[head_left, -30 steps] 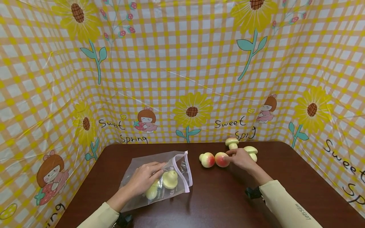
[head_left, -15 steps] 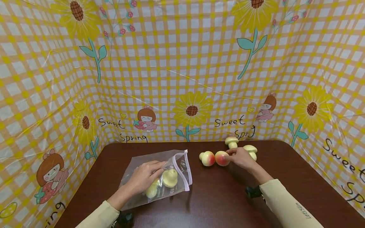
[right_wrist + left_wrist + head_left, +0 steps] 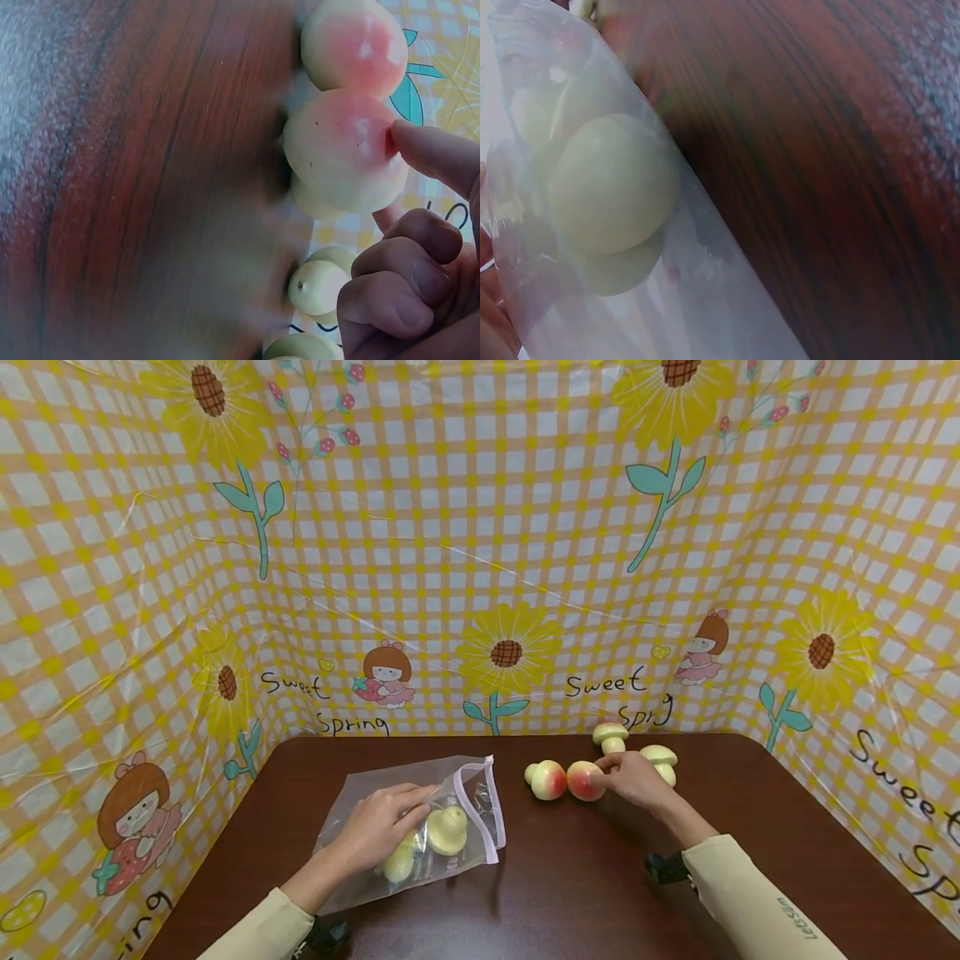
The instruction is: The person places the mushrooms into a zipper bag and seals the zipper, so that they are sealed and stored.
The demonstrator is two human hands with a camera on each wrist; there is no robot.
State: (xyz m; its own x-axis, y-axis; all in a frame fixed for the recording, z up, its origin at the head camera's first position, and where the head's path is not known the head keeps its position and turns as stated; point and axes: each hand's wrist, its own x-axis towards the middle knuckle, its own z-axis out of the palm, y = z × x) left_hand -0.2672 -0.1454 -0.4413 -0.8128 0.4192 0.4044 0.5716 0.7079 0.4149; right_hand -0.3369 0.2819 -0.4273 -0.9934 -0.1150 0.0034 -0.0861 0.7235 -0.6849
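My left hand [image 3: 384, 828] rests on a clear zip bag [image 3: 442, 777] lying on the table, its fingers stretched across the film. Inside the bag are pale yellow toy mushrooms [image 3: 447, 832], partly hidden by the hand; in the left wrist view, a round pale cap [image 3: 615, 184] shows through the plastic. Farther right, my right hand [image 3: 637, 778] pinches a red-and-cream toy mushroom [image 3: 585, 781] between thumb and index finger. In the right wrist view, the thumb presses the red side of its cap [image 3: 345, 146], while the other fingers are curled. A second red-and-cream mushroom [image 3: 548, 780] lies beside it.
Behind the right hand stands a pale mushroom [image 3: 611, 737], with another pale mushroom [image 3: 659, 763] to its right. The bag's lilac zip opening [image 3: 487, 814] faces right. A checked cloth [image 3: 420, 568] encloses the dark brown table [image 3: 570, 893] at the back and sides.
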